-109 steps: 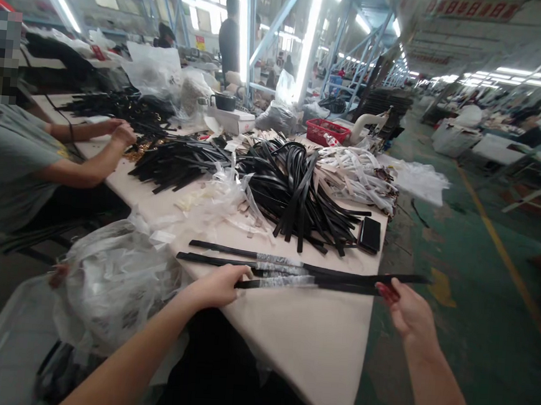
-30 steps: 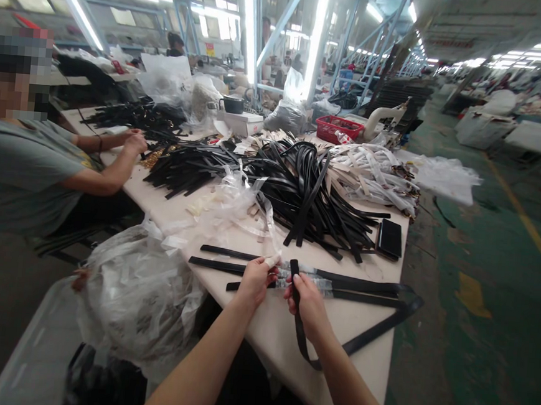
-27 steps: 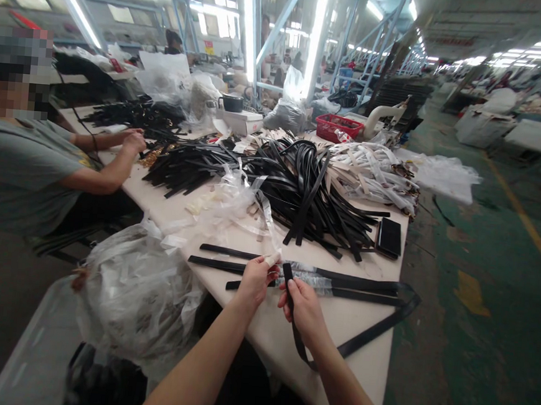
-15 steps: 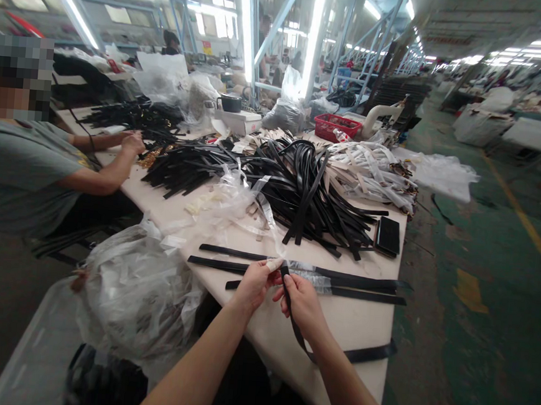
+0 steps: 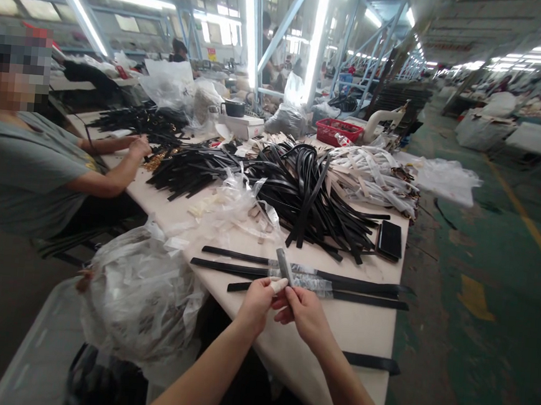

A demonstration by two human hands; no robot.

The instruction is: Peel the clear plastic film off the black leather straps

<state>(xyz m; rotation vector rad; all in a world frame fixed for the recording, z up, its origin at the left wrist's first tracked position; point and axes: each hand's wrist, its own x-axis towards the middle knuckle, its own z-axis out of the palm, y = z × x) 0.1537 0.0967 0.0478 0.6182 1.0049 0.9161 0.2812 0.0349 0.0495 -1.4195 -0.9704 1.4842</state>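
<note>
Left hand (image 5: 263,300) and right hand (image 5: 303,308), drawn toward the near edge of the bench (image 5: 363,331), pinch one strap (image 5: 284,265) above it.
Probably light, limp and smooth; best gripped just behind its tip.

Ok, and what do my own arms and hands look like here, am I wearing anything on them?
Both forearms show no sleeves, and neither wrist shows a watch or bracelet. The left hand has a whitish wrap on what looks like the thumb. The right hand shows no glove or wrap.
</note>
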